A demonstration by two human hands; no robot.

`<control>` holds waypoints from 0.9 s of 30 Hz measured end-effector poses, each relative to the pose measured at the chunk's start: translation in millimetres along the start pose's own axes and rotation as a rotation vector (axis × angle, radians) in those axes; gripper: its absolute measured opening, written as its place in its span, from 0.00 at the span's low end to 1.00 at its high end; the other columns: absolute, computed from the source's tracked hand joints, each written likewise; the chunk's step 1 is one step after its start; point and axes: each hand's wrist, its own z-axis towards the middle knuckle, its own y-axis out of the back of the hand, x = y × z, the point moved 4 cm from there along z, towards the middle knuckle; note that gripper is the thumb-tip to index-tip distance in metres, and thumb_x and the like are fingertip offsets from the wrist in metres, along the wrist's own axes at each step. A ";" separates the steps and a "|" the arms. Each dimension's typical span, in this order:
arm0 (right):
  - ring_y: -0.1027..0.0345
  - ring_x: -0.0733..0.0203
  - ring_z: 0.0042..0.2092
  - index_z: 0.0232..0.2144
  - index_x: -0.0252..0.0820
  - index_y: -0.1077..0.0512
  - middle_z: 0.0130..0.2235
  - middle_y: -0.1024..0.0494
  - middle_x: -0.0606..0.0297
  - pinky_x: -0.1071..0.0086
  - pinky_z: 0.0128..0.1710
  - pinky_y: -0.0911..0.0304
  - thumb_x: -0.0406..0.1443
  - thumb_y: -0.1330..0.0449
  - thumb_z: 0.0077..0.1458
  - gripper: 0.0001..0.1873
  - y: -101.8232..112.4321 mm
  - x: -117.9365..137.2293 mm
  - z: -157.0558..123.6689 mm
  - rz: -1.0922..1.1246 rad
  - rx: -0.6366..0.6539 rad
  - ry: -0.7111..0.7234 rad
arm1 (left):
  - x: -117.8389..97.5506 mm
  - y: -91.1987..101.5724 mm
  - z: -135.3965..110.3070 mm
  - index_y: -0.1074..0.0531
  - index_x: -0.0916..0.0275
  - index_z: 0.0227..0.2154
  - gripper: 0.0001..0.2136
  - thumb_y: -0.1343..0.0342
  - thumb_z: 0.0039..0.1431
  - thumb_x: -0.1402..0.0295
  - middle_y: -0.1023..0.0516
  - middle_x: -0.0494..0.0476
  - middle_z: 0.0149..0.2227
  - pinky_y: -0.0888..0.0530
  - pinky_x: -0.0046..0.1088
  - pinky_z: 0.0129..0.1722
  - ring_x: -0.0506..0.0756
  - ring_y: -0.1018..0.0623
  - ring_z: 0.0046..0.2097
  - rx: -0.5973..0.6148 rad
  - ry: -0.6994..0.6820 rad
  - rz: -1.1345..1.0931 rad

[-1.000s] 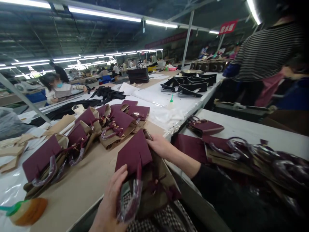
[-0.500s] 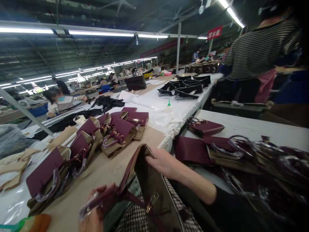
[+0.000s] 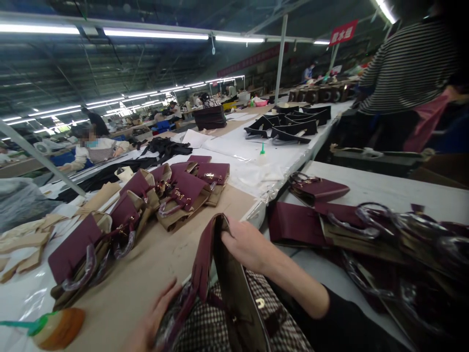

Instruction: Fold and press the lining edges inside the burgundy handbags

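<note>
While our right hand (image 3: pixel 245 244) pinches the top edge of a burgundy bag (image 3: pixel 202 256) between our hands, our blurred left hand (image 3: pixel 157 310) is beside its handle (image 3: pixel 182 314), gripping or not we cannot tell; a bottle (image 3: pixel 60 328) lies left of it.

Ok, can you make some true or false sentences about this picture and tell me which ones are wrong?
1. The right hand holds a maroon bag. True.
2. Something with a red nozzle lies at lower left. False: the bottle there has a green nozzle.
3. The hanging sign at upper right is red. True.
4. The right arm is in bright yellow. False: its sleeve is black.
</note>
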 end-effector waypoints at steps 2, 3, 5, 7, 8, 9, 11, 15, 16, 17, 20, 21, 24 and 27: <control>0.25 0.46 0.41 0.44 0.36 0.33 0.39 0.20 0.48 0.63 0.39 0.40 0.33 0.53 0.62 0.12 -1.2 6.5 -1.3 -0.074 -0.016 -0.021 | -5.6 23.4 -1.9 0.25 0.49 0.53 0.21 0.47 0.57 0.60 0.27 0.57 0.60 0.26 0.48 0.57 0.68 0.25 0.58 -0.085 -0.033 0.115; 0.25 0.45 0.41 0.44 0.35 0.33 0.39 0.20 0.47 0.62 0.38 0.40 0.33 0.53 0.62 0.12 -2.8 9.8 -1.6 -0.097 -0.020 -0.026 | -12.9 34.3 -3.5 0.26 0.50 0.55 0.21 0.48 0.59 0.60 0.27 0.57 0.61 0.29 0.51 0.59 0.68 0.26 0.60 -0.141 -0.011 0.161; 0.24 0.44 0.41 0.45 0.35 0.34 0.39 0.20 0.46 0.61 0.38 0.39 0.33 0.53 0.62 0.13 -6.8 16.3 -1.4 -0.115 -0.031 -0.020 | -38.6 48.5 -8.7 0.33 0.53 0.60 0.24 0.49 0.62 0.59 0.28 0.60 0.61 0.31 0.54 0.60 0.68 0.28 0.61 -0.288 0.032 0.181; 0.25 0.44 0.43 0.45 0.35 0.34 0.41 0.20 0.45 0.61 0.39 0.39 0.32 0.53 0.62 0.12 -11.2 21.5 -0.8 -0.105 -0.032 -0.014 | -71.1 43.1 -12.7 0.42 0.51 0.65 0.26 0.51 0.66 0.57 0.29 0.59 0.62 0.27 0.52 0.57 0.66 0.25 0.58 -0.336 0.058 0.109; 0.25 0.44 0.44 0.45 0.35 0.34 0.41 0.20 0.45 0.61 0.40 0.39 0.32 0.53 0.62 0.12 -13.1 23.3 -0.7 -0.095 -0.029 -0.016 | -87.9 34.9 -13.1 0.43 0.51 0.65 0.25 0.52 0.67 0.56 0.30 0.60 0.63 0.25 0.51 0.55 0.66 0.24 0.57 -0.349 0.024 0.063; 0.25 0.45 0.44 0.45 0.36 0.34 0.42 0.20 0.46 0.62 0.41 0.39 0.32 0.53 0.62 0.12 -14.7 24.7 -1.0 -0.082 -0.025 -0.019 | -102.5 25.2 -12.3 0.43 0.52 0.65 0.25 0.51 0.67 0.55 0.31 0.61 0.63 0.25 0.50 0.54 0.66 0.24 0.57 -0.368 -0.024 0.039; 0.25 0.46 0.45 0.45 0.36 0.34 0.42 0.20 0.47 0.62 0.42 0.39 0.32 0.53 0.62 0.11 -17.0 26.6 -2.5 -0.049 -0.019 -0.017 | -120.0 7.1 -7.7 0.38 0.55 0.61 0.23 0.49 0.67 0.55 0.29 0.63 0.61 0.27 0.49 0.56 0.66 0.25 0.58 -0.432 -0.092 0.042; 0.26 0.48 0.47 0.44 0.38 0.34 0.43 0.20 0.49 0.64 0.43 0.39 0.31 0.52 0.62 0.10 -18.5 27.9 -8.5 -0.009 -0.023 0.007 | -118.1 -9.9 4.8 0.33 0.59 0.56 0.17 0.49 0.68 0.60 0.22 0.62 0.55 0.25 0.44 0.54 0.63 0.22 0.54 -0.466 -0.181 0.147; 0.26 0.48 0.46 0.44 0.37 0.34 0.43 0.20 0.49 0.64 0.43 0.39 0.31 0.52 0.62 0.10 -18.5 27.4 -10.0 -0.007 -0.025 0.005 | -115.0 -9.9 6.3 0.32 0.59 0.56 0.16 0.49 0.69 0.62 0.21 0.62 0.54 0.24 0.42 0.53 0.63 0.21 0.53 -0.465 -0.204 0.171; 0.26 0.48 0.46 0.44 0.37 0.34 0.42 0.20 0.49 0.64 0.43 0.39 0.31 0.52 0.62 0.10 -18.4 26.6 -11.2 -0.007 -0.026 0.001 | -112.2 -8.9 7.0 0.31 0.60 0.56 0.15 0.49 0.69 0.63 0.21 0.62 0.53 0.24 0.41 0.52 0.62 0.20 0.52 -0.469 -0.223 0.192; 0.26 0.49 0.44 0.44 0.36 0.34 0.41 0.20 0.49 0.64 0.43 0.40 0.31 0.52 0.61 0.11 -17.3 22.8 -13.3 0.003 -0.021 -0.009 | -105.7 -4.7 5.7 0.28 0.61 0.54 0.14 0.49 0.69 0.64 0.19 0.61 0.51 0.23 0.38 0.49 0.62 0.18 0.48 -0.515 -0.263 0.246; 0.26 0.49 0.44 0.43 0.37 0.33 0.41 0.20 0.50 0.65 0.42 0.40 0.31 0.52 0.61 0.11 -16.6 21.3 -13.5 0.013 -0.016 -0.007 | -103.5 -4.0 5.0 0.27 0.61 0.53 0.14 0.49 0.69 0.64 0.18 0.61 0.49 0.23 0.37 0.47 0.61 0.17 0.46 -0.534 -0.272 0.266; 0.26 0.51 0.45 0.43 0.37 0.32 0.41 0.20 0.52 0.66 0.42 0.40 0.30 0.52 0.60 0.12 -15.0 17.1 -13.7 0.051 0.022 0.015 | -95.0 -3.4 5.4 0.24 0.61 0.50 0.13 0.48 0.69 0.64 0.16 0.60 0.45 0.22 0.34 0.44 0.60 0.16 0.41 -0.569 -0.295 0.336; 0.26 0.51 0.45 0.43 0.37 0.31 0.42 0.20 0.52 0.67 0.43 0.40 0.29 0.51 0.59 0.13 -15.5 14.0 -14.2 0.061 0.064 0.034 | -88.4 -1.2 12.3 0.23 0.60 0.49 0.14 0.50 0.70 0.62 0.15 0.59 0.42 0.22 0.31 0.41 0.58 0.15 0.36 -0.483 -0.286 0.373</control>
